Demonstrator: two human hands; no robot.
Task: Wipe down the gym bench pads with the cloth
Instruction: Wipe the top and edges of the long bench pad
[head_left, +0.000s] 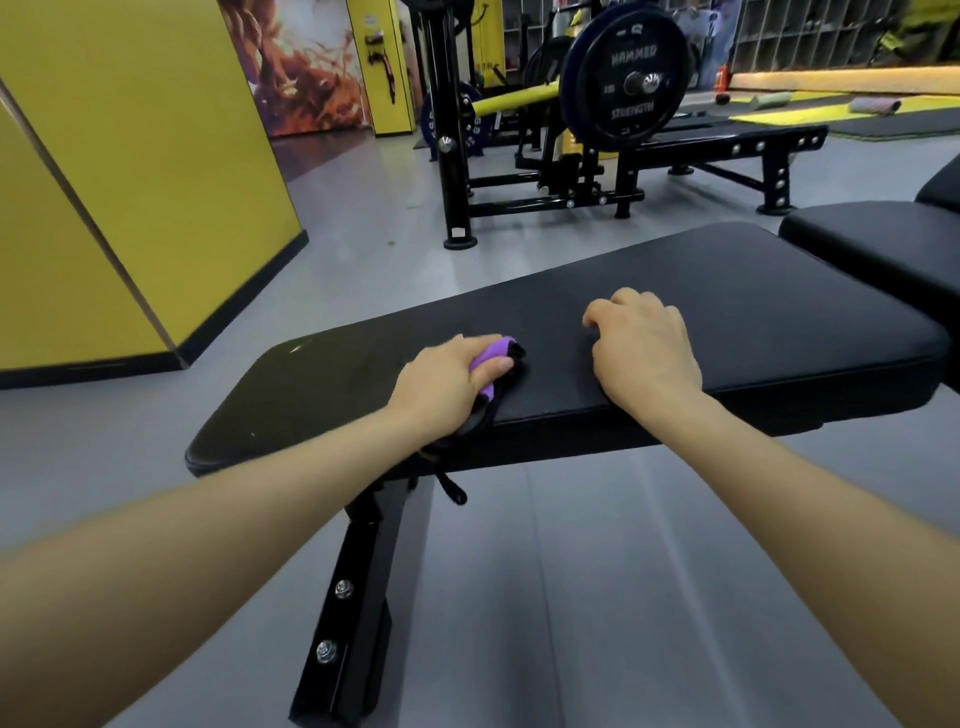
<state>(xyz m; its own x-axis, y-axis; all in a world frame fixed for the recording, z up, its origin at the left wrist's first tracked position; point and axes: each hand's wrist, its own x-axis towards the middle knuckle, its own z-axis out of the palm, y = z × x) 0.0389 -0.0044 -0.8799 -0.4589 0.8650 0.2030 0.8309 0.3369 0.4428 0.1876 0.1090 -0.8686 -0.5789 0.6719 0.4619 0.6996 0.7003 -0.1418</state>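
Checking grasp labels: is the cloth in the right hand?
No. The left hand grips the purple cloth on the bench pad, while the right hand rests bare on the pad.

On the big black plate (631, 78) loaded on the bar, behind the bench pad (571, 332), raised lettering is seen mirrored: "HAMMER" above the hub and "STRENGTH" below it. Small marks left of the hub cannot be made out. On the blue plate (470, 127), left of and lower than the big plate, white figures are printed, but they are too blurred to be read.
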